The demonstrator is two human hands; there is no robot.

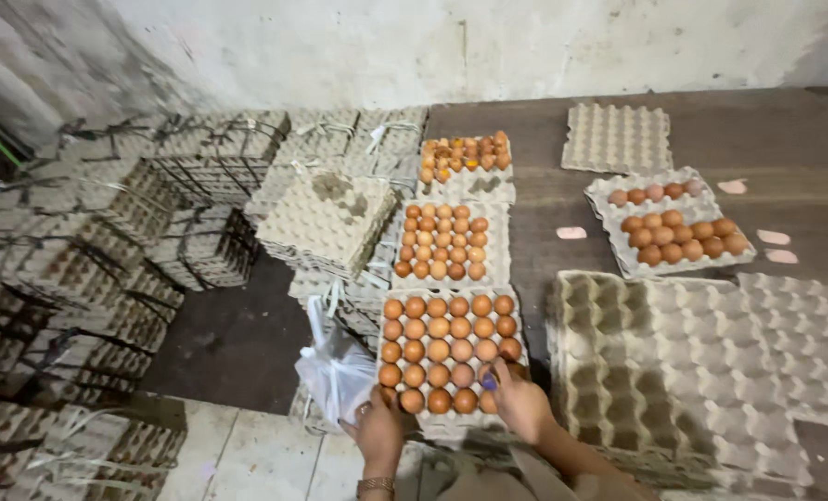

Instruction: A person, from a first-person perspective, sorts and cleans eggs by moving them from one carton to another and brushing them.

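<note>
A grey pulp egg tray [452, 423] full of brown eggs [438, 350] sits on a stack just in front of me. My right hand [518, 399] rests on the tray's near right corner, fingers curled around an egg there. My left hand [378, 426] is at the tray's near left corner and grips a clear plastic bag [334, 371], which hangs open beside the tray. A bracelet shows on my left wrist.
Two more full egg trays [442, 241] [464, 155] lie in a row beyond. Empty trays [692, 362] spread on the wooden platform at right, with a partly filled tray [671, 227] behind them. Tied bundles of stacked trays [154, 213] crowd the left floor.
</note>
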